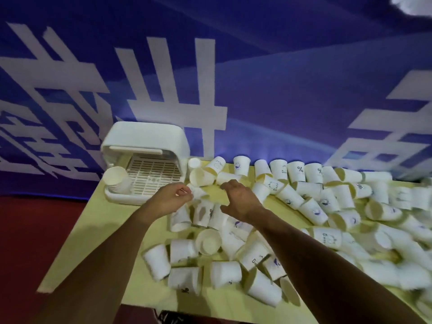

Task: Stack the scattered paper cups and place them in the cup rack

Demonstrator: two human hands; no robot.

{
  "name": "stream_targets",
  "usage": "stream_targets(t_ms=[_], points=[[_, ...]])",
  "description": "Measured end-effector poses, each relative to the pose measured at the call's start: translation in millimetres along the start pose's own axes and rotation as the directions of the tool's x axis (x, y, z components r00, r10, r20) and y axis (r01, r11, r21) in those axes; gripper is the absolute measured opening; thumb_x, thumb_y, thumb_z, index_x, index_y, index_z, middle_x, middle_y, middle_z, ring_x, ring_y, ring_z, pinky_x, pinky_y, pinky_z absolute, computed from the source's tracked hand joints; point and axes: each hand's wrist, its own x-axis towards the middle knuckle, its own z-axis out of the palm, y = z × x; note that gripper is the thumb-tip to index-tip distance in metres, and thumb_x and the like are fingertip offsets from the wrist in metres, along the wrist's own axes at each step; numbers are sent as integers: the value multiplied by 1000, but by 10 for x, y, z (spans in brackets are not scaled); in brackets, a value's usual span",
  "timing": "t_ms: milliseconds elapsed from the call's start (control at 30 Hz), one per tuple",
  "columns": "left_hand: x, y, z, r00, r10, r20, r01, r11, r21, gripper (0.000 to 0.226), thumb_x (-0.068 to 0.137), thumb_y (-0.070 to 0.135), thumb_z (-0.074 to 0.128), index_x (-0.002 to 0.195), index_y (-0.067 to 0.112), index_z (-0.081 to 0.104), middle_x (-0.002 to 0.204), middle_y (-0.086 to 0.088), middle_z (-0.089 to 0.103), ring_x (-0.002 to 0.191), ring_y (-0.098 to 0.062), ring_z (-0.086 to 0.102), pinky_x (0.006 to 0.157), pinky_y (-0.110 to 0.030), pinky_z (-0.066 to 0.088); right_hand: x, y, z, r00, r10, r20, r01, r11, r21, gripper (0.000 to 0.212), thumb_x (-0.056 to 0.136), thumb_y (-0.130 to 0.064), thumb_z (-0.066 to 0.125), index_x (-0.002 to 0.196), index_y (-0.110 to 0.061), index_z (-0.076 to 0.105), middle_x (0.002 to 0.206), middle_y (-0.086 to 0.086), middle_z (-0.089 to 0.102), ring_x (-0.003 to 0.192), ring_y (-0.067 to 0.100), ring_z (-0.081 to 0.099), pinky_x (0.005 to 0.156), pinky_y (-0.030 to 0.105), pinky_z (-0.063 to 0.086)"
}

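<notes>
Looks barely begun, with one short stack [117, 180] in the rack [145, 134] beyond and left of the left hand's [171, 198] curled fingers [185, 191], their hold on a fallen cup [201, 193] impossible to tell, and dozens of cups [311, 206] loose beneath and right of the right hand's [240, 199] spread, empty fingers [225, 185].

White paper cups [225, 273], white cup rack [145, 134], yellow-green table [98, 220], blue-white banner [280, 90].

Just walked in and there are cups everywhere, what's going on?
A person is gathering paper cups scattered over the yellow table. Both hands hover over the pile beside the white cup rack; the right hand holds nothing, whether the left hand grips one is unclear. One stack already stands in the rack.
</notes>
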Motion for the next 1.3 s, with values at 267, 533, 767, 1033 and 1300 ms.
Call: stream_targets(t_ms=[267,533,767,1033,1300], points=[[110,712,775,994,34,102,-37,999,29,16,87,38,68,102,33,67,101,9,66,92,-5,62,69,-16,44,-510,811,-235,995,100,-18,-100,994,33,65,84,-33,66,141,-14,43,135,10,48,122,30,50,99,44,45],[507,1220,1321,971,82,224,-110,987,115,32,88,41,66,117,28,61,110,7,63,94,-8,61,68,-18,44,-997,1432,-424,944,318,-88,-310,946,93,64,79,-31,68,138,-14,47,128,9,52,113,31,56,91,41,49],[733,2077,2031,937,208,282,-277,933,231,37,86,44,66,119,29,57,112,8,60,94,-10,61,76,-25,48,-1443,2387,-705,896,416,-155,-402,909,112,67,79,-37,71,137,-16,47,125,7,54,110,30,57,91,41,49],[924,3001,3417,958,134,256,-186,963,195,37,85,44,67,119,32,57,111,8,58,90,-14,63,69,-25,53,-1742,3871,-873,932,347,-105,-343,938,55,63,81,-38,68,134,-13,46,125,10,54,112,32,56,92,42,49],[1142,3965,4624,949,90,301,-158,965,209,42,87,46,65,125,29,55,120,3,59,98,-16,61,82,-29,51,-2130,5290,-1105,878,474,-64,-466,877,115,60,84,-41,66,134,-15,46,128,9,54,114,31,56,93,41,48]])
